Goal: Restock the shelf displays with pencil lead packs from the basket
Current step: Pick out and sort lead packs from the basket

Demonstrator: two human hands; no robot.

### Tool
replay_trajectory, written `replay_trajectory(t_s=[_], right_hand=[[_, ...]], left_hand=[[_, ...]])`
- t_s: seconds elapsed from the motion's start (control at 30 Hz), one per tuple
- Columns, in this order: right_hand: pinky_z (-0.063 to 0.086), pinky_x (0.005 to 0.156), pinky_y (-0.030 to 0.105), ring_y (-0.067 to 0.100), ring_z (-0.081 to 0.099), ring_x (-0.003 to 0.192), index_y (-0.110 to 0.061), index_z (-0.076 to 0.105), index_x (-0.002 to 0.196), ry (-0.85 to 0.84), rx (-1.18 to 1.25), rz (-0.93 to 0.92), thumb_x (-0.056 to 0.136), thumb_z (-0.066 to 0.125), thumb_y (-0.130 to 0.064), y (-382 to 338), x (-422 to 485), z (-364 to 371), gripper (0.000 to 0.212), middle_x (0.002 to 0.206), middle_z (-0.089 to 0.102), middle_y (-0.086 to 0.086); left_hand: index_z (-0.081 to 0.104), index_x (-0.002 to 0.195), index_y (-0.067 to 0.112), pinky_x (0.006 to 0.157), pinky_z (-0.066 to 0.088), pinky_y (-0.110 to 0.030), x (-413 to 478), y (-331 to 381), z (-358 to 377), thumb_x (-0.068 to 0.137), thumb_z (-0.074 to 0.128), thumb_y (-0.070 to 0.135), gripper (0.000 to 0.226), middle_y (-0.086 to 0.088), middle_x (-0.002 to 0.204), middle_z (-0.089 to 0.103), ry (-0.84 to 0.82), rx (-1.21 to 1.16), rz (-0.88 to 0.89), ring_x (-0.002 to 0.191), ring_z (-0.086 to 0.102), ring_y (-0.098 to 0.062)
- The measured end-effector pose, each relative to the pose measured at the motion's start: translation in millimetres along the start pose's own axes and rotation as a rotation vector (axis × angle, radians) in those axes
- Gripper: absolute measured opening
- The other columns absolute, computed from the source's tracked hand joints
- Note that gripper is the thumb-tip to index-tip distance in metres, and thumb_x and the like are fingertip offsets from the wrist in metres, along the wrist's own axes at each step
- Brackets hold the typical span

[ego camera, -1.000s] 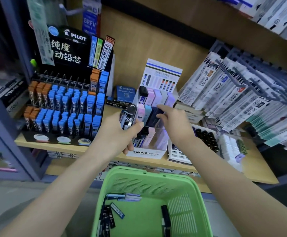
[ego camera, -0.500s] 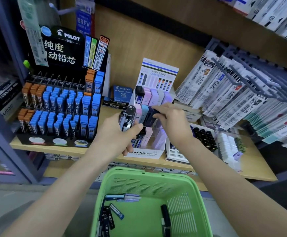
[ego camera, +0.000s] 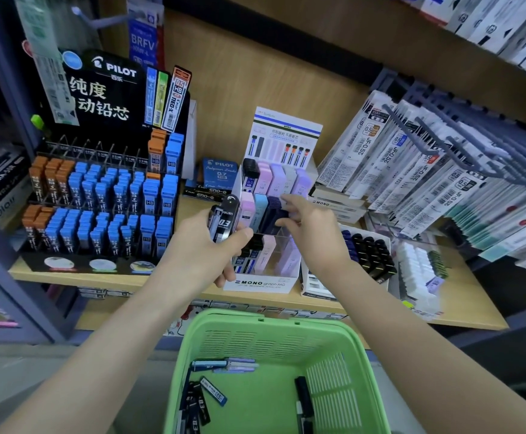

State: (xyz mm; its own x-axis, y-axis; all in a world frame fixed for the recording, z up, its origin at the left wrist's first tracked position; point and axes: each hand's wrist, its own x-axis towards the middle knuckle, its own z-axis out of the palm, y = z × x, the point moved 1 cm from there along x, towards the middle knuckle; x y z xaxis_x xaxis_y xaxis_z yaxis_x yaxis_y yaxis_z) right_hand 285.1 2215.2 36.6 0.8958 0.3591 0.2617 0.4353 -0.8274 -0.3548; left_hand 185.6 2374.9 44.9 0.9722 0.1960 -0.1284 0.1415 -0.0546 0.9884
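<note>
My left hand (ego camera: 203, 245) grips a black lead pack marked 03 (ego camera: 224, 219), held upright in front of the white MONO display (ego camera: 260, 283). My right hand (ego camera: 310, 233) pinches a dark navy lead pack (ego camera: 272, 214) that stands in the display's middle row beside pink and light blue packs. The green basket (ego camera: 274, 333) sits below my arms. Several lead packs (ego camera: 205, 393) lie on its floor, most at the left, and a black one (ego camera: 304, 393) lies at the right.
A black Pilot display (ego camera: 105, 195) full of blue and orange lead cases stands at the left on the wooden shelf (ego camera: 462, 308). Hanging refill packets (ego camera: 427, 170) fill the right. A box of dark cases (ego camera: 368, 255) and white erasers (ego camera: 418, 270) sit right of the MONO display.
My right hand has drawn back slightly from the display's rear toward its middle row and now pinches the navy pack. My left hand keeps holding the 03 pack in place.
</note>
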Motion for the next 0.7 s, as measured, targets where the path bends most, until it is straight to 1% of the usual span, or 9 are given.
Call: replay_trajectory(t_s=[0.1, 0.2, 0.27, 0.37, 0.43, 0.5, 0.6, 0.67, 0.7], right_hand=[[0.052, 0.085, 0.041, 0.025, 0.065, 0.098, -0.010, 0.054, 0.128, 0.036, -0.021, 0.019, 0.089, 0.063, -0.011, -2.0, -1.9, 6.2, 0.041, 0.114, 0.066, 0.010], [0.051, 0.080, 0.040, 0.025, 0.063, 0.089, -0.009, 0.056, 0.122, 0.097, 0.001, 0.067, 0.087, 0.064, -0.011, -5.6, -2.2, 10.8, 0.036, 0.118, 0.056, 0.007], [0.051, 0.082, 0.041, 0.025, 0.063, 0.090, -0.008, 0.059, 0.118, 0.112, 0.039, 0.093, 0.087, 0.063, -0.008, -6.9, -0.8, 13.0, 0.032, 0.116, 0.057, 0.008], [0.050, 0.084, 0.043, 0.029, 0.063, 0.094, -0.005, 0.062, 0.118, 0.088, 0.032, 0.101, 0.089, 0.058, -0.005, -7.7, -0.6, 12.9, 0.029, 0.110, 0.064, 0.013], [0.051, 0.080, 0.045, 0.035, 0.062, 0.092, -0.003, 0.061, 0.116, 0.046, -0.025, 0.093, 0.092, 0.053, -0.004, -7.9, -2.7, 12.6, 0.026, 0.103, 0.067, 0.019], [0.051, 0.078, 0.047, 0.038, 0.061, 0.090, -0.001, 0.059, 0.118, 0.012, -0.056, 0.076, 0.093, 0.049, -0.003, -9.3, -6.2, 11.8, 0.026, 0.099, 0.067, 0.021], [0.051, 0.078, 0.045, 0.034, 0.061, 0.094, -0.010, 0.048, 0.133, 0.026, -0.051, 0.063, 0.096, 0.045, -0.007, -13.8, -12.2, 6.8, 0.038, 0.109, 0.065, 0.015], [0.050, 0.083, 0.039, 0.023, 0.060, 0.097, -0.013, 0.049, 0.132, 0.099, 0.074, 0.037, 0.096, 0.046, -0.010, -20.2, -18.5, -0.2, 0.036, 0.116, 0.061, 0.009], [0.049, 0.084, 0.030, 0.014, 0.058, 0.094, -0.013, 0.052, 0.126, 0.132, 0.172, 0.027, 0.096, 0.048, -0.011, -24.7, -22.2, -5.2, 0.031, 0.114, 0.061, 0.005]], left_hand=[[0.058, 0.093, 0.013, 0.040, 0.040, -0.024, 0.9, 0.3, 3.1, 0.089, 0.062, 0.021, 0.010, -0.004, 0.069, 0.058, -0.008, 0.004, -0.001, 0.041, 0.050, -0.014], [0.058, 0.094, 0.013, 0.042, 0.040, -0.025, 1.4, 0.5, 4.5, 0.089, 0.062, 0.022, 0.011, -0.004, 0.068, 0.058, -0.008, 0.011, -0.001, 0.041, 0.050, -0.014], [0.058, 0.094, 0.013, 0.043, 0.040, -0.025, 1.4, 0.2, 4.5, 0.089, 0.062, 0.022, 0.011, -0.004, 0.067, 0.058, -0.006, 0.014, -0.001, 0.042, 0.050, -0.015], [0.058, 0.094, 0.013, 0.043, 0.040, -0.025, 1.7, 0.5, 5.0, 0.089, 0.062, 0.022, 0.010, -0.004, 0.066, 0.057, -0.006, 0.012, 0.000, 0.042, 0.050, -0.014], [0.058, 0.093, 0.014, 0.043, 0.040, -0.026, 2.1, 0.8, 5.2, 0.089, 0.062, 0.022, 0.010, -0.003, 0.066, 0.057, -0.001, 0.015, 0.001, 0.042, 0.050, -0.015], [0.058, 0.094, 0.013, 0.043, 0.041, -0.026, 2.0, 1.0, 5.7, 0.089, 0.062, 0.022, 0.011, -0.002, 0.063, 0.057, -0.002, 0.007, 0.003, 0.042, 0.050, -0.015], [0.058, 0.094, 0.013, 0.045, 0.044, -0.028, 0.8, 0.7, 7.7, 0.088, 0.063, 0.025, 0.014, -0.001, 0.053, 0.056, -0.020, -0.009, -0.009, 0.039, 0.047, -0.014], [0.057, 0.097, 0.014, 0.050, 0.048, -0.026, -1.2, 1.6, 10.2, 0.088, 0.063, 0.029, 0.018, -0.001, 0.046, 0.054, -0.063, -0.029, -0.039, 0.034, 0.044, -0.011], [0.056, 0.099, 0.014, 0.049, 0.047, -0.020, -2.1, 2.4, 11.7, 0.088, 0.063, 0.029, 0.020, 0.000, 0.045, 0.053, -0.092, -0.051, -0.057, 0.033, 0.043, -0.010]])
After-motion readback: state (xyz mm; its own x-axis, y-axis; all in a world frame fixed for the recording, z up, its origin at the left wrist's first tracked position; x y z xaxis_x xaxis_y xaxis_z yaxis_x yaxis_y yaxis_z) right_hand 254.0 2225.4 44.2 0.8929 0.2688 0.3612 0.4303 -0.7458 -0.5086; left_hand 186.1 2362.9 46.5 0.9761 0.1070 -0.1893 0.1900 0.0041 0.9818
